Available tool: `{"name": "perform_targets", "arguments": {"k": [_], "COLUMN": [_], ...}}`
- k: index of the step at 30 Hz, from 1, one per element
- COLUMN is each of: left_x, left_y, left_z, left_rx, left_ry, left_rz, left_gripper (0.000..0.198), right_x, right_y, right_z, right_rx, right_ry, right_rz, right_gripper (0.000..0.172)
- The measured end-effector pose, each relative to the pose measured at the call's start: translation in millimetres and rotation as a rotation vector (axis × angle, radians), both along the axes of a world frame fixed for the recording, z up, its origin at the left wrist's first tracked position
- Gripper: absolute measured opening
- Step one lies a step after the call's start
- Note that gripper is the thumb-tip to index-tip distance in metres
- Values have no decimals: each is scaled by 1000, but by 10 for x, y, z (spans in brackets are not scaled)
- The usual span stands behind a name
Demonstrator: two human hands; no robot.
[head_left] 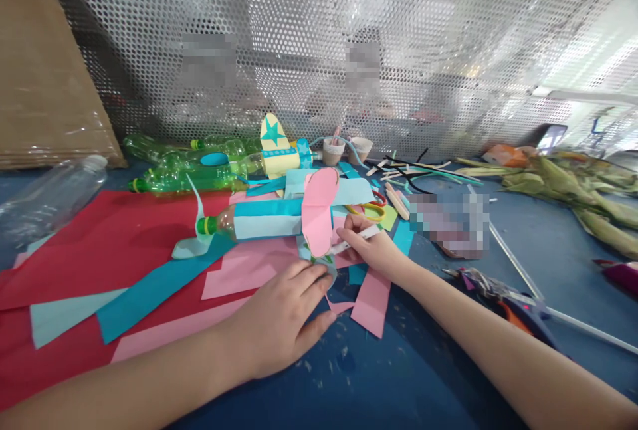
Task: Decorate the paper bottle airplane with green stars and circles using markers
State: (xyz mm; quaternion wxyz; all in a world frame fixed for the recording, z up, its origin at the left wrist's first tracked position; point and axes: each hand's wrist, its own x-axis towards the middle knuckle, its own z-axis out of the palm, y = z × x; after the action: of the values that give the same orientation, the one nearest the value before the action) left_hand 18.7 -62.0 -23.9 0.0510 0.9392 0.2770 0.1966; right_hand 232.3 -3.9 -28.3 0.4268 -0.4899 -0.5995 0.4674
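My left hand (284,320) lies flat on the blue table, fingers stretched out, pressing down a small piece of paper (319,258). My right hand (371,247) is closed round a white pen (356,238), its tip on that paper. Just beyond both hands lies a bottle plane (269,220) with light blue wrapping, pink wings and a green cap.
Red, pink and teal paper sheets (100,250) cover the left of the table. Green bottles (199,174) and a yellow starred fin lie behind. Scissors (371,207), two small cups (343,149), sticks, a glue gun (503,297) and corn husks (573,184) are to the right. A perforated metal screen stands behind.
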Motion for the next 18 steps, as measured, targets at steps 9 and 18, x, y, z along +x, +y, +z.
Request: {"name": "perform_targets", "arguments": {"k": [9, 18], "left_x": [16, 17], "left_y": [-1, -3], "left_z": [70, 84], "left_rx": [-6, -13], "left_ry": [58, 31], "left_rz": [3, 5], "left_gripper": [52, 50], "right_x": [5, -5], "right_y": [-2, 0], "right_z": [-15, -5], "right_rx": [-5, 0], "right_ry": [13, 20], "right_rz": [2, 21], "right_gripper": [29, 29]}}
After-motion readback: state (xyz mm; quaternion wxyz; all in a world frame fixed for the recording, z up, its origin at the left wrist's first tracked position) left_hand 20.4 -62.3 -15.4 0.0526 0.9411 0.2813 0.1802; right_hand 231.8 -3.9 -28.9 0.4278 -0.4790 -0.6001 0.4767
